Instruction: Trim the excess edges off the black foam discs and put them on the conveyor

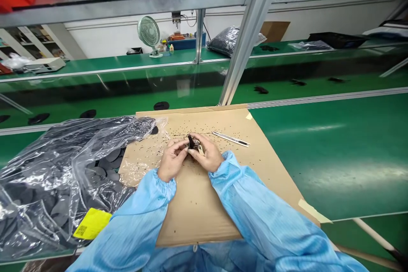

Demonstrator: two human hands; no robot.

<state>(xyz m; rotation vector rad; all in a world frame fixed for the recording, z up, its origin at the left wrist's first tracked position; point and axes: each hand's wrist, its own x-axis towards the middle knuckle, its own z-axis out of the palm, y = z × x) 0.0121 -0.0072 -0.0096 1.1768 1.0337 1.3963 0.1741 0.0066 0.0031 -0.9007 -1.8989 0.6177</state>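
One small dark piece (191,141) is held at the centre of the frame, above the cardboard sheet (197,212). The left hand (174,157) pinches it with bent fingers, and the right hand (208,153) grips it from the other side; a pale item (200,149) shows by the right fingers, but I cannot tell what it is. The step in hand seems to be close finger work on this piece, so the next move would call for a steady pinch and fine turning. Right of centre lies a slim knife (231,139), untouched; at lower left, a clear bag (76,170) contains dark discs (98,173)
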